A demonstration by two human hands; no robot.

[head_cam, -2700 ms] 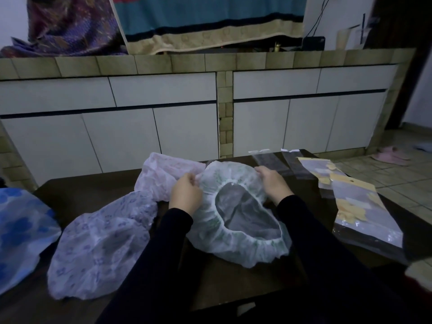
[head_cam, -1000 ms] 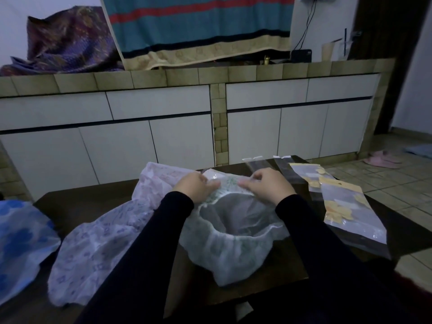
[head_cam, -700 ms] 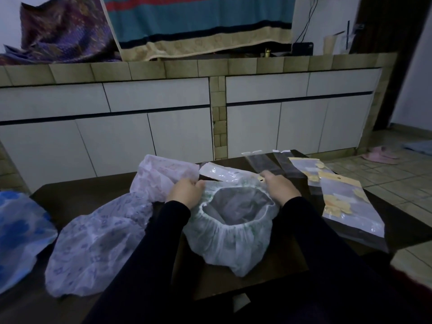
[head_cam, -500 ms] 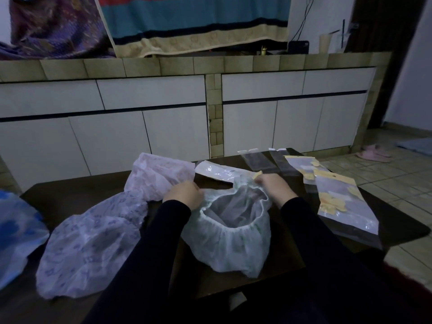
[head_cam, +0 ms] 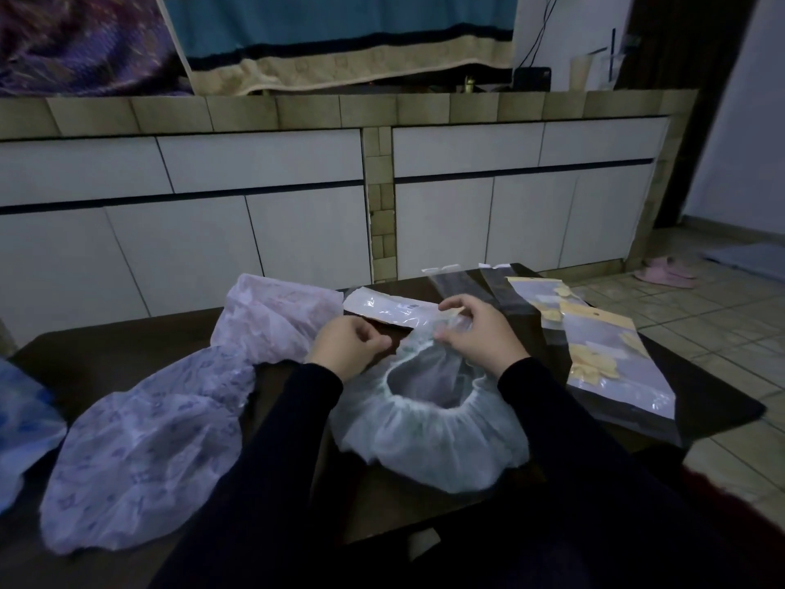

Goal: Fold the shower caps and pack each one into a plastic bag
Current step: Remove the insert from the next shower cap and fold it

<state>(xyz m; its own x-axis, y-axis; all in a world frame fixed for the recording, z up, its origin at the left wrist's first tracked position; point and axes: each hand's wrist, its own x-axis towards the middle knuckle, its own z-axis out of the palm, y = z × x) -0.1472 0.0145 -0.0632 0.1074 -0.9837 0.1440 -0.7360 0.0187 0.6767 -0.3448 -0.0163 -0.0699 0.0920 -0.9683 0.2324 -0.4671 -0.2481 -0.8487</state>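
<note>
From the head view, I had the white shower cap (head_cam: 429, 423) lying on the dark table (head_cam: 140, 350) right in front of me, its elastic opening turned up so I could reach the rim. My right hand (head_cam: 480, 335) pinched the far edge of that rim between thumb and fingers, I judged in order to draw it toward the near side for a first fold. My left hand (head_cam: 346, 346) sat at the rim's left edge with its fingers curled; whether it actually gripped the plastic I could not tell (the light was poor). A flat plastic bag (head_cam: 388, 310) lay just beyond the cap, near enough to take the folded piece. To the left waited a lilac-patterned cap (head_cam: 140, 452), a pink one (head_cam: 276, 316) behind it and a blue one (head_cam: 21, 414) at the frame edge. To the right lay packed bags with yellow headers (head_cam: 611, 354), apart from the unfolded caps, which I took for the finished pile.
</note>
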